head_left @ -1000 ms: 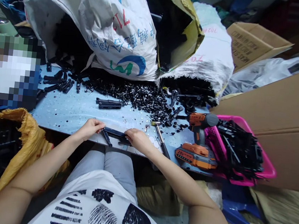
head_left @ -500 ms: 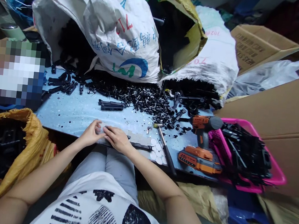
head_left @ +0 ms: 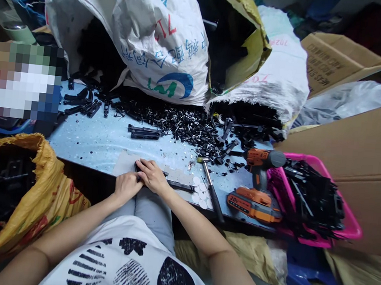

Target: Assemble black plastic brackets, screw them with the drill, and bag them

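My right hand (head_left: 152, 176) lies curled over the left end of a long black plastic part (head_left: 181, 186) on a cardboard pad (head_left: 125, 163) at the table's near edge. My left hand (head_left: 127, 186) sits just below and left of it, fingers bent and touching the right hand. What its fingers hold is hidden. The part's free end points right toward a hammer (head_left: 210, 189).
An orange cordless drill (head_left: 257, 186) stands right of the hammer, beside a pink basket (head_left: 348, 222) full of black parts. Loose black pieces (head_left: 185, 126) spill from white sacks (head_left: 160, 39) at the back. A yellow sack (head_left: 40, 181) stands at my left. Cardboard (head_left: 364, 138) leans at the right.
My hands came together at the part's left end. The right hand slid left along the part, and the left hand dropped back toward the table edge.
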### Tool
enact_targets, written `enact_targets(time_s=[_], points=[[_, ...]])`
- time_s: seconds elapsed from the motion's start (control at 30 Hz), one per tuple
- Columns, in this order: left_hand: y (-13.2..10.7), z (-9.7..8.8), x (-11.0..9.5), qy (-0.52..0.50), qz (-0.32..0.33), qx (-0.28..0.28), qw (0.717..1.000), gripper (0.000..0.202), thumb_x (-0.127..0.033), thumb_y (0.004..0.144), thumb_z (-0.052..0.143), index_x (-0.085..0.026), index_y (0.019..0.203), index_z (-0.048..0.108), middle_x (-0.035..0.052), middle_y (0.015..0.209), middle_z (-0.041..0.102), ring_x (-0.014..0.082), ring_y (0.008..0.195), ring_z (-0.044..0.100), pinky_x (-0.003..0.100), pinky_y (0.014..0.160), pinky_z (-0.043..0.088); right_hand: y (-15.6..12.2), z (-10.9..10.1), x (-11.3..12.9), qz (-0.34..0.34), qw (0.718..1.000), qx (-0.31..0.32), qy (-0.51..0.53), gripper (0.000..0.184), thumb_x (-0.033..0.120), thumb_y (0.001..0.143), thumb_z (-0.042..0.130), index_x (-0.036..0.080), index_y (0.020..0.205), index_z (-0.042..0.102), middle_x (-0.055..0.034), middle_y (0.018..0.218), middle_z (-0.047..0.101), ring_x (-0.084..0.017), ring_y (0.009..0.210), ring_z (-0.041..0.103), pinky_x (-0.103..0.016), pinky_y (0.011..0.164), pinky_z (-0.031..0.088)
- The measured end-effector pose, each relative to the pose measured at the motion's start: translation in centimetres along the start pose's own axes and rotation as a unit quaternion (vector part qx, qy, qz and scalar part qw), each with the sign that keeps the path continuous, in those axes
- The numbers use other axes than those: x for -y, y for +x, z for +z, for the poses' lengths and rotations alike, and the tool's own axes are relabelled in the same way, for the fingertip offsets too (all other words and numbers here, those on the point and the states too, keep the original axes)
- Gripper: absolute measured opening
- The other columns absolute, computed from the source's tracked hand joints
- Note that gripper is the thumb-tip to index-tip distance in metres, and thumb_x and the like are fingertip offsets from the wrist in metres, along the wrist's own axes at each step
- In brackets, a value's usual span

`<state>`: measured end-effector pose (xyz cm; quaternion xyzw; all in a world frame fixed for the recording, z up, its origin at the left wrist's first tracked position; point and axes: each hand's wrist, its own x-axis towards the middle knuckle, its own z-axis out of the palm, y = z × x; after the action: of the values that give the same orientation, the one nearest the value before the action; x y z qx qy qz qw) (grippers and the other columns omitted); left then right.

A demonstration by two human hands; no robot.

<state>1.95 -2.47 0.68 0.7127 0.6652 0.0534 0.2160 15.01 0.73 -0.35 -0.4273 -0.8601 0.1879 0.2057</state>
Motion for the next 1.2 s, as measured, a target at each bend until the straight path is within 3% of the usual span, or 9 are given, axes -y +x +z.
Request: enact_targets(time_s=[0.17,0.3,0.4,0.57,0.77,0.87,0.93,1.07,1.2], points=[[0.2,-0.9,0.4,0.044,0.081,-0.019,0.996,0.033,-0.035,0.088,0.042,-0.014,0.088,0.068,0.0143,0.083,0.067,0.0254,0.082,0.063,0.033,0.070,0.043,-1.9,-1.5,0.0,-0.005,0.999,-0.033,-0.002,0.044,0.033,0.095,0.038,0.021,0.137,0.043,-0.0114,0.141,0.041,-0.024,0.121,0.043,-0.044,0.101,0.041],[2.5,-1.6,-0.3,0.048,0.321,-0.057,0.944,0.039,-0.042,0.088,0.047,-0.014,0.110,0.060,0.0172,0.112,0.060,0.0301,0.111,0.050,0.040,0.091,0.036,-6.8,-3.4,-2.6,0.037,0.989,-0.140,-0.023,0.047,0.032,0.094,0.040,0.022,0.140,0.038,-0.0129,0.137,0.044,-0.024,0.126,0.043,-0.045,0.102,0.040],[4.3,-1.0,-1.4,0.055,0.429,0.002,0.902,0.055,-0.045,0.082,0.058,-0.011,0.124,0.049,0.0168,0.113,0.059,0.0296,0.110,0.050,0.041,0.093,0.034,-9.6,-3.4,-4.9,0.050,0.989,-0.129,-0.054,0.046,0.031,0.094,0.042,0.020,0.138,0.039,-0.0143,0.127,0.053,-0.023,0.116,0.052,-0.041,0.095,0.046],[5.0,0.5,-2.3,0.047,0.389,0.027,0.920,0.047,-0.041,0.082,0.058,-0.012,0.119,0.050,0.0130,0.105,0.060,0.0272,0.101,0.052,0.038,0.084,0.038,-10.2,-2.8,-6.9,0.011,0.990,-0.035,-0.134,0.048,0.040,0.091,0.047,0.016,0.133,0.046,-0.0165,0.118,0.058,-0.025,0.103,0.058,-0.038,0.082,0.049],[4.4,0.4,-2.2,0.061,0.387,0.008,0.920,0.047,-0.046,0.083,0.054,-0.013,0.116,0.052,0.0123,0.106,0.059,0.0265,0.102,0.051,0.037,0.085,0.037,-9.0,-4.9,-8.3,-0.092,0.984,0.043,-0.144,0.046,0.039,0.093,0.044,0.016,0.133,0.044,-0.0119,0.107,0.061,-0.019,0.093,0.057,-0.032,0.079,0.046],[4.2,0.2,-1.7,0.111,0.421,-0.009,0.900,0.053,-0.045,0.088,0.047,-0.009,0.126,0.045,0.0151,0.114,0.057,0.0263,0.102,0.051,0.037,0.084,0.038,-9.1,-5.2,-8.8,-0.099,0.973,0.030,-0.204,0.048,0.047,0.092,0.044,0.015,0.127,0.050,-0.0111,0.101,0.063,-0.019,0.086,0.057,-0.030,0.071,0.044],[4.3,0.1,-1.1,0.151,0.439,-0.030,0.885,0.054,-0.044,0.091,0.043,-0.006,0.129,0.042,0.0176,0.114,0.057,0.0265,0.100,0.053,0.037,0.080,0.040,-9.2,-5.2,-8.8,-0.064,0.965,-0.011,-0.254,0.050,0.055,0.088,0.045,0.012,0.108,0.061,-0.0104,0.085,0.064,-0.019,0.076,0.057,-0.029,0.065,0.041],[5.1,-1.4,-0.4,0.132,0.465,-0.097,0.870,0.042,-0.042,0.094,0.036,-0.008,0.091,0.061,0.0123,0.079,0.062,0.0217,0.076,0.057,0.031,0.064,0.041,-8.7,-7.0,-7.0,-0.043,0.961,-0.071,-0.262,0.057,0.065,0.083,0.045,0.015,0.060,0.056,-0.0042,0.056,0.053,-0.014,0.053,0.049,-0.027,0.052,0.030],[3.1,-5.4,-1.1,-0.051,0.526,-0.164,0.833,0.047,-0.043,0.095,0.032,-0.015,0.064,0.053,0.0045,0.056,0.053,0.0149,0.056,0.050,0.026,0.051,0.036,-7.4,-11.7,-2.4,-0.133,0.985,-0.055,-0.098,0.055,0.065,0.084,0.043,0.017,0.057,0.049,-0.0007,0.051,0.047,-0.011,0.047,0.042,-0.027,0.048,0.024]])
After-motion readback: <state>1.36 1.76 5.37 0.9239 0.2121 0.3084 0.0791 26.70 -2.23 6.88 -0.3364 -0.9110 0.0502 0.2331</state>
